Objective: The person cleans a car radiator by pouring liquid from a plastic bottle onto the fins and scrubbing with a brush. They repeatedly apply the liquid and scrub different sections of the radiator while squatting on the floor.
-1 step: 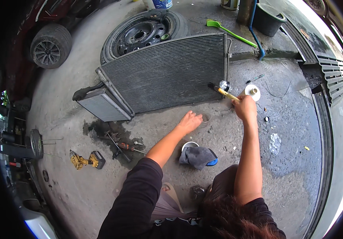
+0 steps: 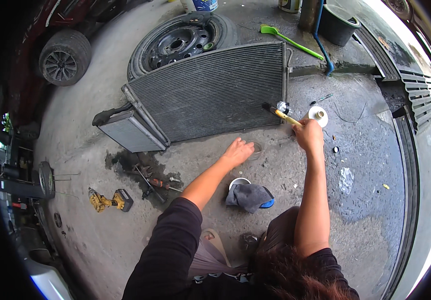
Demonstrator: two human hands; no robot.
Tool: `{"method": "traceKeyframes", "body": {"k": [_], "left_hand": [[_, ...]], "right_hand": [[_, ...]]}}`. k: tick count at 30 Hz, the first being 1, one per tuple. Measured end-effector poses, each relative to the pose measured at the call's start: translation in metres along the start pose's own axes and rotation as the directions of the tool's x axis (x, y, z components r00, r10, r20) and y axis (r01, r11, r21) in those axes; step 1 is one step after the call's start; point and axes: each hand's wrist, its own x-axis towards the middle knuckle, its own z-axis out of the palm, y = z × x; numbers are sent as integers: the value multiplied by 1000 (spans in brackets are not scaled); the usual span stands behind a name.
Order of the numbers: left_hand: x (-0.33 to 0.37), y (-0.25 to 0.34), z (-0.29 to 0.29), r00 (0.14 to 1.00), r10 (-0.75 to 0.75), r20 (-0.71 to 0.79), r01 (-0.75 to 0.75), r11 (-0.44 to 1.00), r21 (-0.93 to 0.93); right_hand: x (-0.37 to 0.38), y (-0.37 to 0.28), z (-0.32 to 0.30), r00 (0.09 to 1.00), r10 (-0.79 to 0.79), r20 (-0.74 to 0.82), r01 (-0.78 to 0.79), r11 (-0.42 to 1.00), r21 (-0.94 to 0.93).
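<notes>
- grey metal makes up the one large radiator (image 2: 210, 95), which i see propped at a slant ahead of both hands; one smaller panel (image 2: 133, 131) sits at its left end.
- one yellow-handled brush (image 2: 287, 118) is pinched in the right hand (image 2: 309, 136), its dark bristles at the radiator's lower right; i cannot tell whether they touch it.
- the left hand (image 2: 239, 153) has its fingers bent at the rim of one clear cup (image 2: 256, 151) on the floor; from my feed i cannot tell whether they grip it.
- one white bottle (image 2: 318, 113) stands just beyond the right hand.
- nearer the body, one grey cloth (image 2: 249, 196) lies partly over one white bowl (image 2: 237, 182).
- off to the left, i count one yellow and black drill (image 2: 109, 201).
- one wheel (image 2: 178, 40) lies flat behind the radiator.
- one green scrubber (image 2: 290, 41) lies near one black bucket (image 2: 339, 27).
- the floor (image 2: 200, 170) is rough concrete, darkened in patches.
- around it i see a workshop, with a drain grate (image 2: 420, 97) along the right side.
</notes>
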Motion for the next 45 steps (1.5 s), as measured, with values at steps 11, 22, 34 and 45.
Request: {"method": "traceKeyframes", "body": {"k": [11,22,34,45], "left_hand": [[-23,-105,-196,998,-36,-47,34,998,-58],[44,-157,-289,987,-140,84,136,989,54],[107,-153,-310,945,-254,208,229,964,136],[124,-156,-325,926,-293,238,249,948,200]], "right_hand": [[7,-28,28,966,-251,67,233,951,204],[34,-32,50,964,-214,-155,261,861,436],[58,-2,67,970,-243,-3,204,807,554],[49,-31,112,942,-315,113,207,814,543]]}}
